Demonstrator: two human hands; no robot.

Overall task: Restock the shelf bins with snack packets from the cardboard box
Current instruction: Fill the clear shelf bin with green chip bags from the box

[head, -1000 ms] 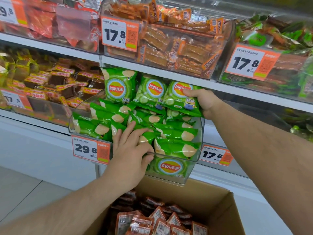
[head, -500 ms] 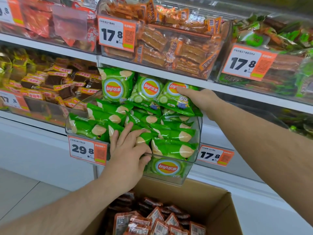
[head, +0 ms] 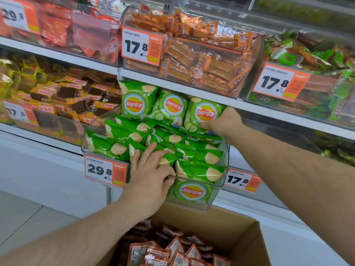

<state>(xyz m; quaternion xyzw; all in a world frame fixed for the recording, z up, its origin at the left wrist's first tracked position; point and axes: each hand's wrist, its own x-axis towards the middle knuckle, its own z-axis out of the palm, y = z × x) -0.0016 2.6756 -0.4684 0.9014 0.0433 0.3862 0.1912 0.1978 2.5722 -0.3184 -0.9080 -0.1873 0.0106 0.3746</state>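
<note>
At far left, a clear bin of brown and yellow packets (head: 63,96) sits on the middle shelf (head: 57,54), its right side close against the clear bin (head: 222,181) of green chip packets (head: 194,156), which juts out past the shelf edge. A 29.8 price tag (head: 105,170) hangs on that bin's front lip. Just right of the tag, the left hand (head: 151,173) lies over the lip with fingers spread and nearly straight, pressing down on the flat-lying packets, thumb hooked at the front wall. Behind, three packets stand upright under the upper shelf; little gap shows above them. The right hand (head: 223,122) pinches the rightmost upright packet (head: 204,114) at its lower right corner, next to the bin's right wall. Below both arms, the cardboard box (head: 247,235) stands open with reddish-brown packets (head: 172,248) inside, its far edge under the bin's front. To the right, a 17.8 tag (head: 243,180) marks a neighbouring bin whose contents are hidden.
</note>
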